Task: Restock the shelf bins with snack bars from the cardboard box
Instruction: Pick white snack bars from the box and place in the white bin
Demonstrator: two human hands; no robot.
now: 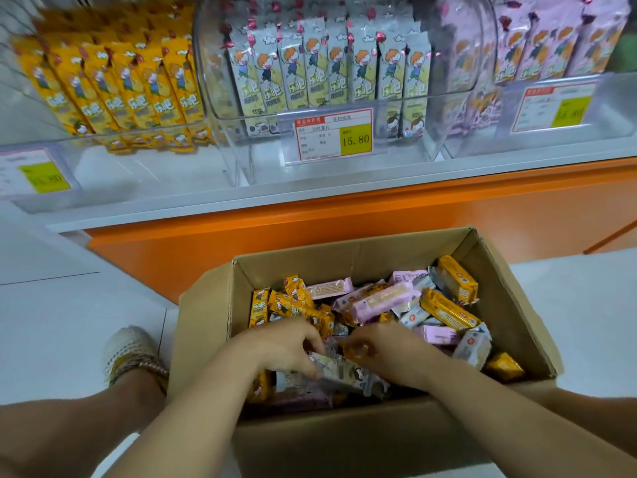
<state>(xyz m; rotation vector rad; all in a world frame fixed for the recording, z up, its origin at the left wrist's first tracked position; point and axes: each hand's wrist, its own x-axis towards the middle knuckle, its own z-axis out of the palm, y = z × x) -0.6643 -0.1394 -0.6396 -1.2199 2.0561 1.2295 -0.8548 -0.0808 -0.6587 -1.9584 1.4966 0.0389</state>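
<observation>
Desk: Pictured where?

Photographer: Looking down at a white floor (69, 305) before a shop shelf, reaching with both forearms into an open cardboard box (344, 260) set just in front of the orange base panel (310, 215).

Desk: Holding what?

Photographer: Gripping a grey-white bar (339, 370) with the left hand (289, 350), fingers curled down over it near the box's front wall. Curling the right hand (389, 353) at a yellow-orange wrapper (356, 350) just beside the left; too blurred to call it a hold, so cannot tell.

Desk: And the stock?

Photographer: Heaped loose inside the box, covering its bottom: yellow bars (448, 308), pink bars (379, 300) and more grey-white ones, lying flat and crosswise, overlapping. Above, standing upright in rows behind clear plastic: yellow packs (113, 94) in the left bin (138, 167), grey-white packs (320, 77) in the middle bin (265, 160), pink packs (558, 50) in the right bin (617, 105).

Desk: Anything else worth noting?

Photographer: Fixed to the middle bin's front, a red-bordered price tag (332, 136) reading 15.80 on a yellow patch. On the bins to either side, a left tag (38, 175) and a right tag (555, 110), both too blurred to read. At lower left, close beside the box, a foot in a pale woven shoe (131, 353).
</observation>
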